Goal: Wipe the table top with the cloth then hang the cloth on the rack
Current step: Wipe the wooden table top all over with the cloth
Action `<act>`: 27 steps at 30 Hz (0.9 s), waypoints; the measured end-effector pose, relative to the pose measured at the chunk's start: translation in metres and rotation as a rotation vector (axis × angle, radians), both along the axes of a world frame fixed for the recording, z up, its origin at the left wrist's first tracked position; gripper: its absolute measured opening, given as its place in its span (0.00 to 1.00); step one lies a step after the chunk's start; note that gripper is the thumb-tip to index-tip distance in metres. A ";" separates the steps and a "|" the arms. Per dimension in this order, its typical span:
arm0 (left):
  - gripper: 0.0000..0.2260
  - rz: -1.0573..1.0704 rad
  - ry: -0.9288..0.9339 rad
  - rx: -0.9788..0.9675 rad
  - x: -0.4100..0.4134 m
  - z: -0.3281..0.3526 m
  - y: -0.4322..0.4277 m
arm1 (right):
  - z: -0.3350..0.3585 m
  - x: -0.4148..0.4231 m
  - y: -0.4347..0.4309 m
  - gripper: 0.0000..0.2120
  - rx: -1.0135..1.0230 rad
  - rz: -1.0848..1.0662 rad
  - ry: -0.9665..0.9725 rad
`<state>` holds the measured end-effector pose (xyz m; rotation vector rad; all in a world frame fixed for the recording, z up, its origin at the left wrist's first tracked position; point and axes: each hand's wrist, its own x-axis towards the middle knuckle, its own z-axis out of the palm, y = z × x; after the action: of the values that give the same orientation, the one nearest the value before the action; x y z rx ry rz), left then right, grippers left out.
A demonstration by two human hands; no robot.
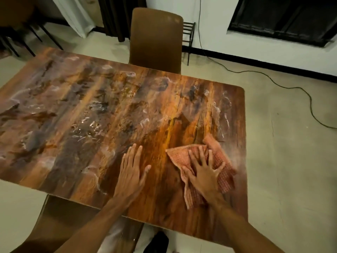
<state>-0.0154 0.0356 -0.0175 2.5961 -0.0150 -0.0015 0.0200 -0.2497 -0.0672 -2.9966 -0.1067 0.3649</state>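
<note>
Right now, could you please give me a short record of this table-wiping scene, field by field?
table: wooden top, streaked with whitish smears over the left and far parts
cloth: reddish checked cloth, crumpled flat near the table's right edge
right hand: spread flat, pressing on the cloth
left hand: flat on bare wood beside the cloth, not touching it
chair: brown chair at the far side
rack: small black rack behind the chair, nothing on it that I can see

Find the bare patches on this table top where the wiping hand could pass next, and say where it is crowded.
The table top is bare across its left and far parts, up to the chair. A narrow free strip lies between the left hand and the cloth. The near right corner is crowded: the right hand presses the cloth there.
</note>
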 end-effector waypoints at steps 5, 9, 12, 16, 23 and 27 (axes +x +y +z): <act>0.31 -0.004 0.028 0.021 0.048 -0.009 0.017 | 0.007 0.070 0.099 0.32 0.069 0.089 0.046; 0.30 0.001 0.000 0.075 0.087 -0.010 0.028 | 0.003 0.078 0.111 0.30 0.170 0.464 0.038; 0.30 0.039 0.009 0.040 0.113 -0.010 0.032 | 0.000 0.109 0.054 0.31 0.166 0.248 -0.023; 0.31 0.062 0.001 0.045 0.132 -0.017 0.032 | -0.002 0.186 0.062 0.30 0.173 -0.078 -0.045; 0.30 0.117 -0.037 0.066 0.146 -0.014 0.024 | 0.000 0.166 0.138 0.28 0.225 0.716 -0.032; 0.30 0.156 -0.001 0.070 0.141 -0.011 -0.001 | 0.002 0.215 0.034 0.30 0.147 0.272 -0.055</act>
<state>0.1259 0.0341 -0.0281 2.6604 0.1910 0.0571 0.2353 -0.2161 -0.0648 -2.8491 -0.5264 0.2866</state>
